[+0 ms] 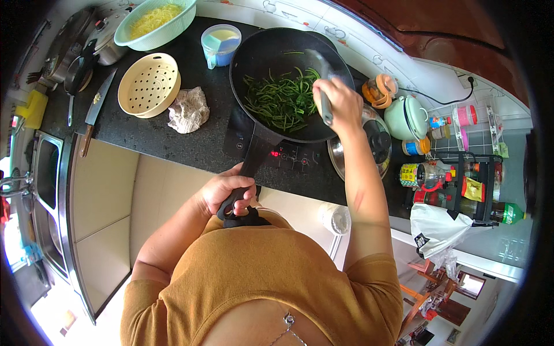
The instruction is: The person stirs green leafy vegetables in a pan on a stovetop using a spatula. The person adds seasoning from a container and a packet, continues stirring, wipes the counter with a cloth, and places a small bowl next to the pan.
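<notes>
A deep black wok (264,47) stands on an induction cooktop (294,156) with lit red digits. My left hand (229,190) is wrapped around the wok's long black handle (253,160). Chopped green vegetable stems and leaves (281,99) lie in a heap over the wok's bottom. Above the wok's right side, my right hand (337,101) grips the grey handle of a spatula (326,113). The spatula's far end is blurred, inside the wok near its right wall. A glass lid (342,162) with a black knob lies under my right forearm.
Left of the wok are a blue-and-clear measuring jug (220,43), a crumpled cloth (189,110), a cream perforated basket (149,86), a kitchen knife (100,99) and a green colander (169,36) of yellow shreds. At right stand a mint-green pot (402,119), jars and a bottle rack (480,207).
</notes>
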### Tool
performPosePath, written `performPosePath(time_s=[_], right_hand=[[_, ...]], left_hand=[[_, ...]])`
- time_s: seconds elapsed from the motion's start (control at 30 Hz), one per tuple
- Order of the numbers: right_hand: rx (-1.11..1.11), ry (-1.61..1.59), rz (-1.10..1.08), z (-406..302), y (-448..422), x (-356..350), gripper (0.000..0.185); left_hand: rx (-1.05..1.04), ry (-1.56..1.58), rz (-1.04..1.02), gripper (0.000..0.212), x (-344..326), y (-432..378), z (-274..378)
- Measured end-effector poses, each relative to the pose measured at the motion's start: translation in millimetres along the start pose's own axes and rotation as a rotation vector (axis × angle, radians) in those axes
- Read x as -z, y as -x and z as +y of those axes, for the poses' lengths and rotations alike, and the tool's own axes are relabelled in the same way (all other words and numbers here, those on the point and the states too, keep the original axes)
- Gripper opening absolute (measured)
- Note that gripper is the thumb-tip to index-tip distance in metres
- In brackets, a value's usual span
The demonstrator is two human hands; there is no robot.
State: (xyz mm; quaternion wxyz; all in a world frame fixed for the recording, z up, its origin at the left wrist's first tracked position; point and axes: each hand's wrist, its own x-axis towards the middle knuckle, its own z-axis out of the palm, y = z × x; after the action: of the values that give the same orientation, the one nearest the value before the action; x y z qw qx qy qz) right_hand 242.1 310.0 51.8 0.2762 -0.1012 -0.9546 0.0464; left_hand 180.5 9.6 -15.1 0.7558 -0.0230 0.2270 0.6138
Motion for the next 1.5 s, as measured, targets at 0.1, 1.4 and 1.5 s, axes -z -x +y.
performPosePath(time_s=[0.1,1.4,1.5], right_hand=[[-0.008,0.027,-0.119,6.0,8.3,-11.9,0.007],[0.156,-0.118,-0.39,-43.2,28.9,43.4,0.005],[0.219,-0.259,-0.356,-67.3,45.7,59.1,0.008]], left_hand=[[-0.01,-0.021,0.006,0.041,-0.3,0.6,0.7],[-0.021,-0.016,0.053,0.044,1.0,2.3,-1.1],[-0.035,-0.017,0.032,0.043,3.1,3.9,-0.8]])
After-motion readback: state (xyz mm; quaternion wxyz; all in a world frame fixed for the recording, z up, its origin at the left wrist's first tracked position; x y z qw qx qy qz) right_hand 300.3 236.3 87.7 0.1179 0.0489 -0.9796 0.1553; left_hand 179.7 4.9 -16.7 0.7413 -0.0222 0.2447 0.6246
